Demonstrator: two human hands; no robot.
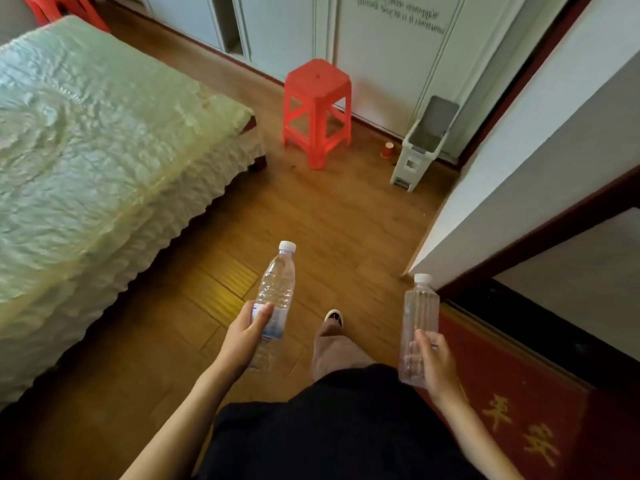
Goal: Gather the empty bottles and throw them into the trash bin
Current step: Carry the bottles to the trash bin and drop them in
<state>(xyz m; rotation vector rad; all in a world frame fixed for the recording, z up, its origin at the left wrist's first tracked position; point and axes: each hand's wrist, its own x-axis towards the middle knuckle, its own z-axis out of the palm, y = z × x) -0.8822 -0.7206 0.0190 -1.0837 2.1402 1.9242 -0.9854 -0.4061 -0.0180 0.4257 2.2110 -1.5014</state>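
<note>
Head view: left hand (246, 336) wrapped round labelled bottle (275, 294) mid-body, right hand (434, 363) gripping ribbed bottle (419, 323) low down. Both look empty, so light, thin-walled, crushable; mid-body grip is fine. Bin (420, 147) at 1 o'clock, lid up. Stool (317, 110) at 12, cup (388, 150) beside bin; floor path clear.

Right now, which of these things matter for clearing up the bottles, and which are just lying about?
Part of the job:
- labelled bottle in the left hand
- ribbed bottle in the right hand
- trash bin, lid open

Just lying about:
- red stool
- red cup on the floor
- bed
- red mat
</note>
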